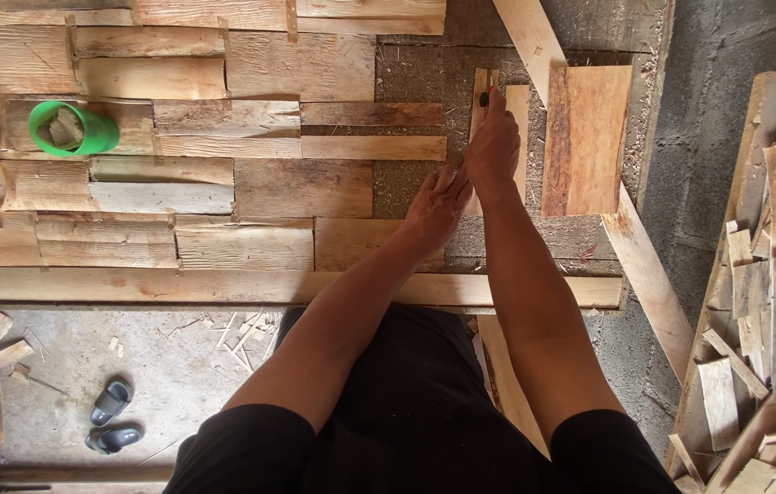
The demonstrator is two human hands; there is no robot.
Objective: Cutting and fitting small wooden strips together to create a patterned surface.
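Right hand [492,146] is pinching a dark marker [483,99] on the narrow strip [480,84], lengthwise away from the person; left hand [436,206] is pressing flat just nearer.

Both bare arms reach forward, forearms converging toward the narrow wood strip [482,102]. Right hand [492,146] at the strip's near end, fingers curled shut in a grip on a small dark tool [483,99], thumb up along it. Left hand [436,207] just nearer than the right, touching its wrist, fingers straight, palm down, flat.
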